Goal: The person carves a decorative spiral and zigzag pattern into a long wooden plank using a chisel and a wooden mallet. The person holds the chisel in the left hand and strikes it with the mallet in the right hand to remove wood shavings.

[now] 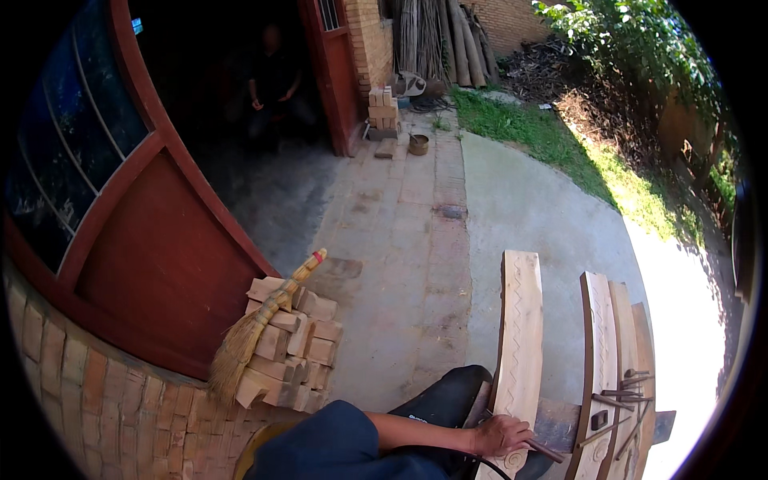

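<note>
From the lower edge my left forearm, in a dark blue sleeve, reaches right to my left hand (502,437). Its fingers are closed around a dark, rod-like tool (547,452), which looks like a carving chisel; its far end is hard to make out. The hand rests on the near part of a long pale wooden board (520,320) with a wavy line and carved scrolls along it. My right hand is out of view. Beside it lies a second carved board (598,336), with several chisels (628,396) and a small dark block (599,419) on the boards.
A straw broom (264,332) leans on a stack of wood blocks (300,352) by the red door (176,264). A person (274,80) sits in the dark doorway. Farther off are stacked bricks (383,112), a round pot (418,145), poles (464,44) and grass (520,136).
</note>
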{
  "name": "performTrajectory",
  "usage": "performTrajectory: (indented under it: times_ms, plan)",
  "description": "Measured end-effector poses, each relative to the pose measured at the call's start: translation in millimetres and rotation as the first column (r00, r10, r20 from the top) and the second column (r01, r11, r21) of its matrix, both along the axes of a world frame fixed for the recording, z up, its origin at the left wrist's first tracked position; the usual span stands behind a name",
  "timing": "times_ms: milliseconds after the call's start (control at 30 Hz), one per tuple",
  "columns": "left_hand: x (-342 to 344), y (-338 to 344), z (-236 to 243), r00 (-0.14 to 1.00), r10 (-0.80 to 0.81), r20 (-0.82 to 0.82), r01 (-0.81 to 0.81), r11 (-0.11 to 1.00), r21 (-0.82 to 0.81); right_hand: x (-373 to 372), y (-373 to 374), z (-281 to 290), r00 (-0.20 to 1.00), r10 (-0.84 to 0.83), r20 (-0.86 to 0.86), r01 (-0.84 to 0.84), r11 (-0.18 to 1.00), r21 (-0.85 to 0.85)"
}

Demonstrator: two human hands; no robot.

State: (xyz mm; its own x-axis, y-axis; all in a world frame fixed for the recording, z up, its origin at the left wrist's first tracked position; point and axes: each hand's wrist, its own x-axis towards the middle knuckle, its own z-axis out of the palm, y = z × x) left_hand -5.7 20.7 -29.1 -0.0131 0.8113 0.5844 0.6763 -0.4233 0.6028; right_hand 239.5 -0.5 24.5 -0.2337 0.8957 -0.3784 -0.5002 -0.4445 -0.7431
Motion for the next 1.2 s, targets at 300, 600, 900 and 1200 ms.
performTrajectory:
  times_ms: [300, 600, 900, 1200]
  plan:
    - [40, 0, 48, 0.969, -0.242, -0.049, 0.237, 0.967, -0.094, 95, -58, 1, 0.945, -0.314, -0.093, 0.305, 0.947, -0.103]
    - [126, 19, 32, 0.875, -0.476, -0.083, 0.480, 0.876, 0.041, 145, -60, 18, 0.832, -0.539, 0.129, 0.549, 0.834, -0.059]
    - [158, 27, 25, 0.899, -0.434, -0.068, 0.433, 0.901, -0.029, 158, -26, 21, 0.805, -0.450, 0.388, 0.487, 0.873, 0.002]
    - [162, 35, 19, 0.925, -0.379, -0.029, 0.374, 0.922, -0.101, 156, 14, 29, 0.786, -0.380, 0.487, 0.432, 0.902, 0.006]
